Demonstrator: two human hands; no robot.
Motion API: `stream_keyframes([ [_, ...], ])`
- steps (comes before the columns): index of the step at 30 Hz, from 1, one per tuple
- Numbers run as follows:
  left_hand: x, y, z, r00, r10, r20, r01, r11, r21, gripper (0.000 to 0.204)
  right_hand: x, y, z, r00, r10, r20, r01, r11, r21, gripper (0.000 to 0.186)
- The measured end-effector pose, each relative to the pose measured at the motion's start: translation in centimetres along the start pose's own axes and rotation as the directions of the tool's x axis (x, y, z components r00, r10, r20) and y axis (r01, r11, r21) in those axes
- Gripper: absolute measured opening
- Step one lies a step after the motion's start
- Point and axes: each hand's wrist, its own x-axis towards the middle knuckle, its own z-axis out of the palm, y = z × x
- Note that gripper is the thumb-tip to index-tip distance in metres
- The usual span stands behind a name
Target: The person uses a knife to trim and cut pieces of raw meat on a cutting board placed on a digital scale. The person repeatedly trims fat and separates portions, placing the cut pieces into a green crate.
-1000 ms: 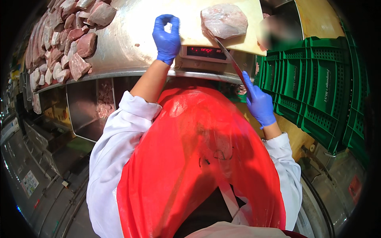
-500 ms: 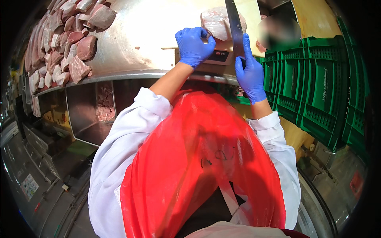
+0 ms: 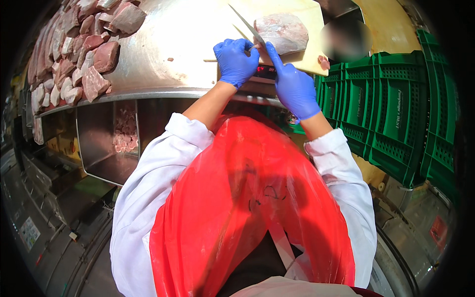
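A pale pink piece of meat (image 3: 283, 33) lies on a cream cutting board (image 3: 311, 14). At its near left corner my left hand (image 3: 237, 62), in a blue glove, has its fingers pinched together on what looks like a small flap of the meat's edge. My right hand (image 3: 296, 88), also in a blue glove, is wrapped around a knife, index finger stretched along its back. The knife's blade (image 3: 250, 25) slants away to the left and crosses the meat's left end. The handle is hidden in the palm.
Many cut meat pieces (image 3: 74, 54) are heaped on the steel table (image 3: 148, 59) at far left. Below the table edge is a steel bin (image 3: 101, 143) with meat scraps. A scale display (image 3: 264, 72) sits beneath my hands. Green crates (image 3: 396, 109) stand to the right.
My right hand has moved left and slightly nearer, swinging the knife tip to the left across the meat's end. My left hand remains close to the meat's near left corner.
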Motion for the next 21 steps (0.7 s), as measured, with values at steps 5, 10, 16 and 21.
stream_keyframes([
  [5,0.1,-0.4,0.0,0.999,-0.037,0.021,0.037,0.999,-0.027,0.013,-4.2,0.0,-4.1,0.977,0.010,0.212,0.017,0.992,-0.125,0.088],
  [10,0.7,-1.3,-0.7,0.999,-0.049,0.020,0.049,0.999,0.017,0.016,-7.9,2.1,-5.4,0.950,0.002,0.314,0.041,0.991,-0.130,0.092],
  [16,1.8,-2.4,-2.5,0.985,-0.162,0.065,0.163,0.987,-0.003,0.022,-10.3,3.5,-6.1,0.940,0.011,0.340,0.025,0.995,-0.100,0.093],
  [21,2.3,-4.4,-2.7,0.943,-0.320,0.087,0.331,0.889,-0.316,0.018,-14.2,5.8,-6.8,0.961,0.012,0.276,-0.032,0.997,0.069,0.091],
])
